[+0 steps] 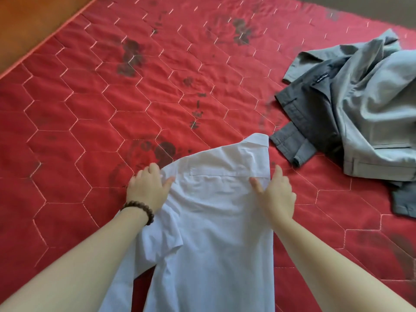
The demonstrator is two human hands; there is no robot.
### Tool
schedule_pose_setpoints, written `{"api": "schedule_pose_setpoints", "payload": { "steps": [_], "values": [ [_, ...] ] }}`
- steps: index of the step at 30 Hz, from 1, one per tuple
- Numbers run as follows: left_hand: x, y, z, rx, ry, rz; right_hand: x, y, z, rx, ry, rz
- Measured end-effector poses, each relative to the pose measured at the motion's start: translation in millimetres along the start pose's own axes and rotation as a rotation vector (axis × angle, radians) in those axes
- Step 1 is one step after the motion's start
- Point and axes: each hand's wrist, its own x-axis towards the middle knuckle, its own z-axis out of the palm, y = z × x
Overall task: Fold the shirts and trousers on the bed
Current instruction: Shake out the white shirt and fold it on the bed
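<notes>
A white short-sleeved shirt (213, 221) lies back-up on the red quilted bed (90, 122), collar pointing away from me. Its right side is folded in to a straight edge; the left sleeve lies folded over the body. My left hand (147, 188), with a bead bracelet on the wrist, pinches the shirt's left shoulder, thumb on top. My right hand (278, 194) holds the right shoulder edge, thumb on the cloth and fingers past the edge. To the right lies a loose heap of dark grey trousers (301, 122) and lighter grey garments (373, 104).
The red quilt has hexagon stitching and dark flower prints. An orange-brown floor or bed frame (33, 21) shows at the top left beyond the bed's edge. The grey heap reaches the right border of the view.
</notes>
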Motion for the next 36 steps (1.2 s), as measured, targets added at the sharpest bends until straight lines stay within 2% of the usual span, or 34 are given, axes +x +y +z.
{"api": "schedule_pose_setpoints", "payload": {
  "steps": [2, 3, 6, 9, 11, 13, 15, 16, 18, 20, 22, 25, 28, 30, 33, 36],
  "values": [
    [-0.7, 2.7, -4.9, 0.047, -0.140, 0.062, 0.4, -7.3, 0.3, 0.114, -0.083, 0.041],
    [-0.7, 3.9, -7.8, 0.063, -0.156, 0.095, 1.2, -11.1, -1.1, 0.147, -0.061, 0.009],
    [12.9, 6.0, -17.4, 0.038, 0.022, 0.162, 17.6, -23.5, -15.5, 0.171, 0.057, -0.135],
    [47.4, 15.3, -35.9, 0.074, 0.188, 0.094, 50.8, -43.8, -35.0, 0.186, 0.093, -0.165],
    [59.0, 26.1, -46.9, 0.108, 0.209, 0.052, 58.3, -48.5, -37.5, 0.049, 0.153, -0.190],
    [52.7, 42.3, -45.2, 0.074, 0.250, 0.145, 43.7, -47.8, -28.2, -0.065, 0.305, -0.342],
    [23.8, 69.0, -28.7, 0.022, 0.177, 0.353, 11.8, -41.6, -2.4, -0.132, 0.376, -0.561],
    [2.6, 82.1, -12.9, -0.007, 0.086, 0.464, -6.0, -36.4, 14.8, -0.159, 0.359, -0.642],
    [-41.7, 98.3, 15.3, -0.001, -0.163, 0.536, -37.8, -23.6, 48.1, -0.190, 0.228, -0.712],
    [-71.4, 94.5, 34.0, 0.037, -0.254, 0.546, -58.5, -6.0, 67.4, -0.244, 0.097, -0.704],
    [-80.2, 69.0, 43.8, 0.056, -0.196, 0.515, -63.7, 16.0, 67.0, -0.314, 0.046, -0.654],
    [-74.2, 27.7, 38.4, 0.093, -0.134, 0.414, -64.7, 47.7, 50.7, -0.386, 0.051, -0.515],
    [-89.2, 23.6, 32.6, 0.188, -0.022, 0.306, -80.6, 63.1, 43.8, -0.347, 0.108, -0.334],
    [-116.6, 42.0, 36.5, 0.141, 0.008, 0.344, -113.0, 52.3, 52.4, -0.293, 0.158, -0.429],
    [-175.1, 55.7, 53.0, 0.074, -0.118, 0.511, -179.1, 43.8, 83.4, -0.245, 0.064, -0.647],
    [-200.1, 14.5, 58.5, 0.109, -0.154, 0.494, -204.3, 71.9, 88.0, -0.316, 0.051, -0.600]
  ]
}}
